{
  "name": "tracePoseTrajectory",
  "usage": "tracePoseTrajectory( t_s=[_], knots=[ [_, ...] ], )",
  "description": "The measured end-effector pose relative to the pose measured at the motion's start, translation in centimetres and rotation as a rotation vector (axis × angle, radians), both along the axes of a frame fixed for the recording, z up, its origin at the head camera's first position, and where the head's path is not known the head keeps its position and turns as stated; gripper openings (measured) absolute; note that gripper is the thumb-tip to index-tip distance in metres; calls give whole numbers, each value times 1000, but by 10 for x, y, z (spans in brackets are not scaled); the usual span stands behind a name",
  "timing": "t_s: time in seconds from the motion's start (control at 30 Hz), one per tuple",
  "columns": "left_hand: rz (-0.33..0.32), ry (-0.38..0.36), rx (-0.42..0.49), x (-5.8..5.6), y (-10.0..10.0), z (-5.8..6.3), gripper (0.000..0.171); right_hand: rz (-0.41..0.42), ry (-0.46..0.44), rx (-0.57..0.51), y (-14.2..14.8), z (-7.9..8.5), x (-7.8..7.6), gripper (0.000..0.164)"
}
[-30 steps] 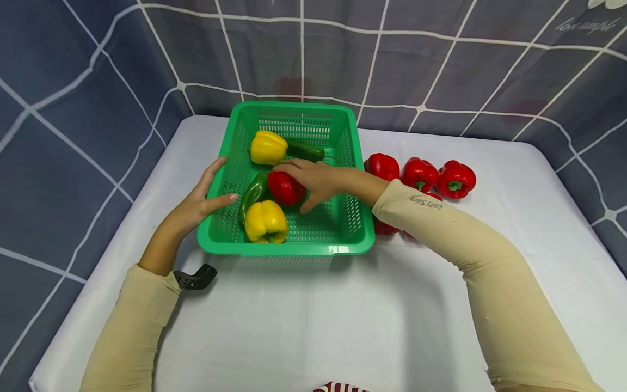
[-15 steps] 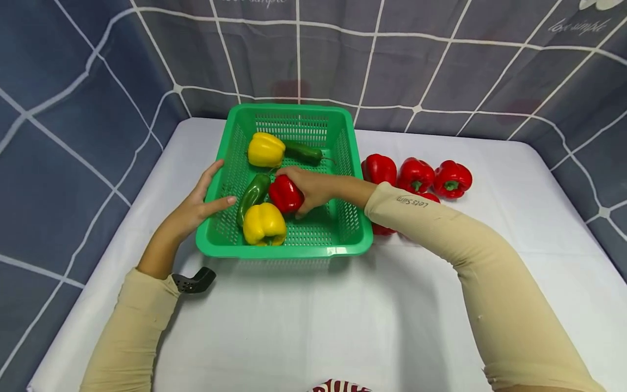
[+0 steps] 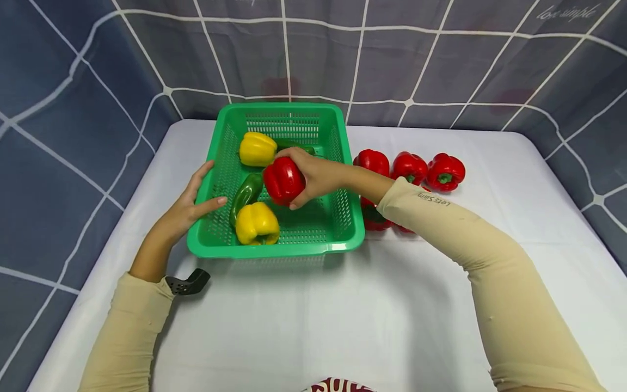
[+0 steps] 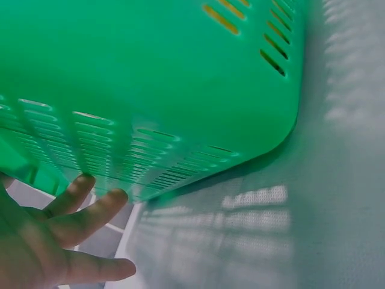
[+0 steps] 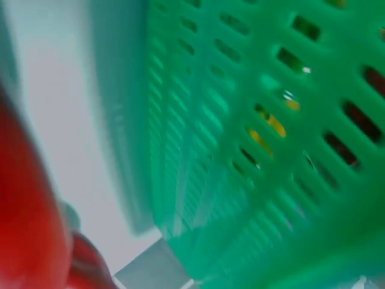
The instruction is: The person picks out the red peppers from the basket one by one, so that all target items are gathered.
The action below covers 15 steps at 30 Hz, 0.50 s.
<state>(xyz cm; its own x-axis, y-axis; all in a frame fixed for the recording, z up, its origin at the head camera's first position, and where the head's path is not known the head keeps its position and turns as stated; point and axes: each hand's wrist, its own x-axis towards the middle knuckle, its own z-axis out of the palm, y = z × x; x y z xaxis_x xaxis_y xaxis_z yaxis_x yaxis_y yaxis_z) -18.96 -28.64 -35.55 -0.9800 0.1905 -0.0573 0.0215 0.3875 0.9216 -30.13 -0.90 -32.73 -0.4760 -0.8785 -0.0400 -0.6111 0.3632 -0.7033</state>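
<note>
My right hand [image 3: 315, 173] grips a red bell pepper [image 3: 283, 181] and holds it raised within the green basket [image 3: 274, 250]. Beside the pepper lie a yellow bell pepper [image 3: 257, 223] toward the front, another yellow bell pepper [image 3: 257, 148] at the back, and a long green pepper [image 3: 246, 196]. A second green pepper [image 3: 294, 145] is partly hidden behind the right hand. At the basket's left rim is my left hand [image 3: 188, 204], its fingers extended and spread. The left wrist view has those straight fingers [image 4: 90, 220] against the slotted outer wall.
Several red bell peppers [image 3: 444, 172] sit on the white tablecloth [image 3: 294, 326] right of the basket, some hidden by the right forearm. In the right wrist view, red peppers [image 5: 30, 223] are close beside the basket wall [image 5: 204, 138]. A grey gridded curtain [image 3: 323, 60] surrounds the table.
The right hand has closed round the red bell pepper and lifted it from among the other vegetables. The left hand stays at the rim. The whole head view has shifted slightly.
</note>
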Motion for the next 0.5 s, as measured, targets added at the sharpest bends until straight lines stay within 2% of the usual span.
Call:
tracePoseTrajectory(
  t_s=[0.5],
  knots=[
    [-17,-14,39,-2,1,-5,80,-148,-76,-170,93,27,5,85]
  ],
)
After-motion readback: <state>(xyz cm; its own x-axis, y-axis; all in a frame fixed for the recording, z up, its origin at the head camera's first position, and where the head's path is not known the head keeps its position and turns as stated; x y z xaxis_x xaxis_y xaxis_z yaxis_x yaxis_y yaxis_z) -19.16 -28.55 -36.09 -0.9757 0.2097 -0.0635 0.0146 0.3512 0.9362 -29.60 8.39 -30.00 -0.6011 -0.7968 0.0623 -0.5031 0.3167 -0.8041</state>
